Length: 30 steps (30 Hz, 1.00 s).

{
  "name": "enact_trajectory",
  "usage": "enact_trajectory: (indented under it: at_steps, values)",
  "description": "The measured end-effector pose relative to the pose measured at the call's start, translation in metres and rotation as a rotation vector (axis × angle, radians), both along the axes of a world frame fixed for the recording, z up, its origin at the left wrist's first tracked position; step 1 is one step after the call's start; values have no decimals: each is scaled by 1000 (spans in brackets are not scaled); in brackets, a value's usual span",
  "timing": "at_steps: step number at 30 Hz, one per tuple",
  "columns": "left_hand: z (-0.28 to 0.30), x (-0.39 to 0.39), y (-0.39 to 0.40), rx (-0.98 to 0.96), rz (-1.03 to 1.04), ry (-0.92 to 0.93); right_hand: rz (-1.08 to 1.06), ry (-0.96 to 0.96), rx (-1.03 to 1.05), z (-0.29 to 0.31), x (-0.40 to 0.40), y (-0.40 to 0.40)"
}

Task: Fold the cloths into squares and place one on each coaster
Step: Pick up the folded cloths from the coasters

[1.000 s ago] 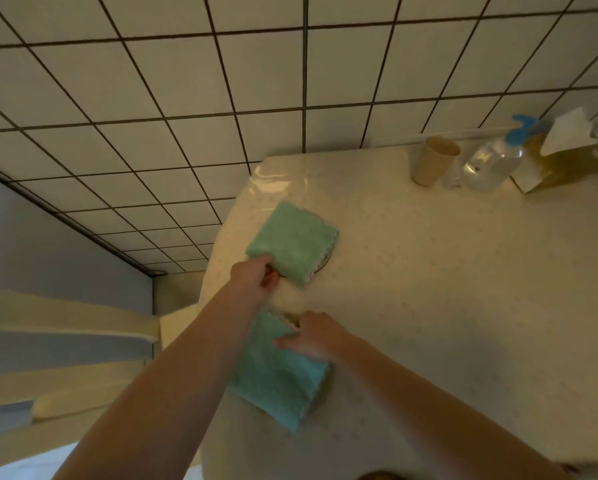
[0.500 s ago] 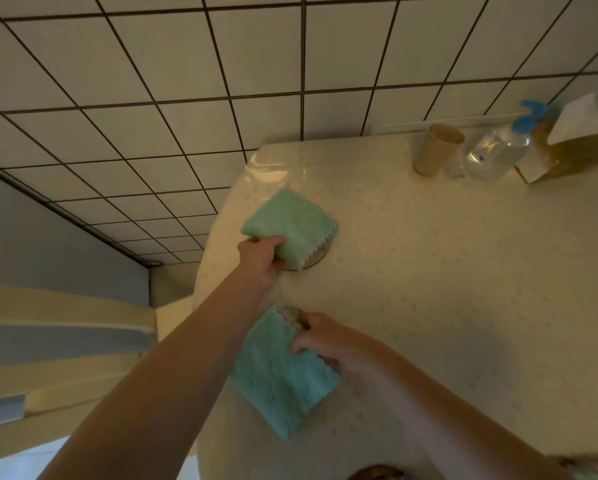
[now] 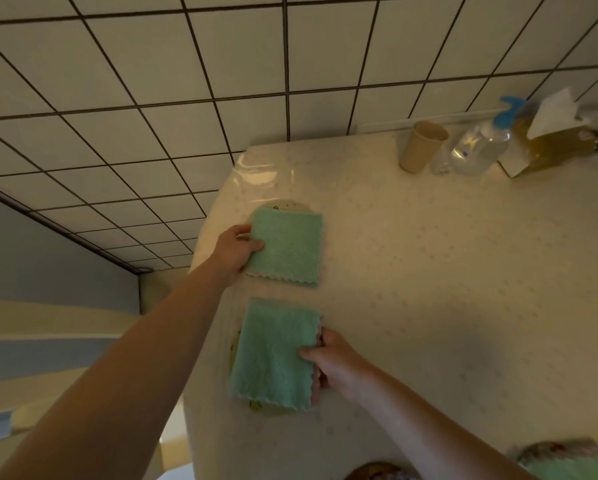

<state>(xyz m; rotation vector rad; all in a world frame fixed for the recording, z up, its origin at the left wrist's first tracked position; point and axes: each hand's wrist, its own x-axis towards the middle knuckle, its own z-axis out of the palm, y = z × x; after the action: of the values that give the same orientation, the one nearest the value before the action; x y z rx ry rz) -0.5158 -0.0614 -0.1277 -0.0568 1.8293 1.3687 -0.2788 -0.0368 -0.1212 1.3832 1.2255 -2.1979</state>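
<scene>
Far cloth (image 3: 287, 245): folded green square on a round coaster (image 3: 288, 205) near the bench (image 3: 446, 289) edge, at 12 o'clock from the near cloth.
Near cloth (image 3: 273, 355): folded, covering another coaster (image 3: 256, 406).
Left hand (image 3: 235, 252): pinches the far cloth's 9 o'clock edge.
Right hand (image 3: 334, 365): grips the near cloth's 3 o'clock edge.
Back right: cup (image 3: 420, 147), bottle (image 3: 477, 148), tissue box (image 3: 550, 147).

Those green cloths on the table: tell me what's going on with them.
A person is setting two folded green cloths on round coasters near the table's edge. The left hand grips the far cloth, whose coaster peeks out behind it. The right hand pinches the near cloth, whose coaster shows below it. Both cloths lie flat, side by side, apart.
</scene>
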Motion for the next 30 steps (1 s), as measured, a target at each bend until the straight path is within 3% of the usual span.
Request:
enact_trajectory:
  at_steps: [5, 10, 14, 20, 25, 30]
  values:
    - [2, -7, 5, 124, -13, -37, 97, 3, -104, 4, -6, 6]
    - [-7, -4, 1, 100, 66, -32, 248, -28, 63, 6, -10, 9]
    - [-12, 2, -3, 213, 148, -87, 308, -36, 147, 10, -14, 15]
    - [-16, 5, -4, 243, 207, -67, 417, -58, 190, 9, -18, 19]
    - [-10, 2, 0, 376, 242, -126, 448, -58, 236, 5, -19, 19]
    - [-12, 1, -2, 226, 216, -82, 487, -71, 258, 0, -21, 19]
